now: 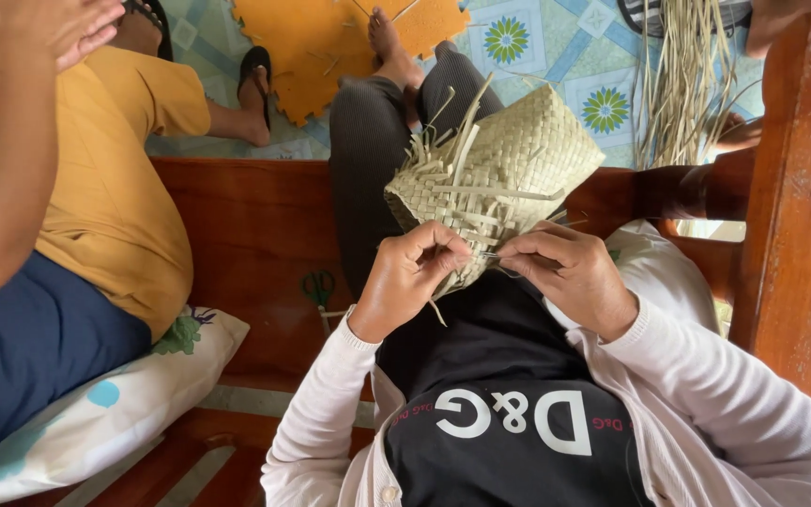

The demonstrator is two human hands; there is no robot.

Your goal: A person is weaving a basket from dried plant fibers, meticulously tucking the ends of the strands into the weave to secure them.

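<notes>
A half-woven basket (509, 160) of pale dried leaf strips rests on my lap, with loose strip ends sticking up at its left side. My left hand (410, 277) pinches the basket's near edge with fingers curled. My right hand (570, 272) is closed on a thin metal tool whose tip points left into the weave, touching the same edge. Both hands meet at the basket's lower rim.
A person in a yellow shirt (114, 188) sits to my left on the wooden bench (255, 235), on a cushion (96, 413). Green-handled scissors (319, 286) lie on the bench. An orange foam mat (330, 38) and a bundle of dried strips (682, 75) are on the tiled floor. A wooden armrest (800, 197) stands at right.
</notes>
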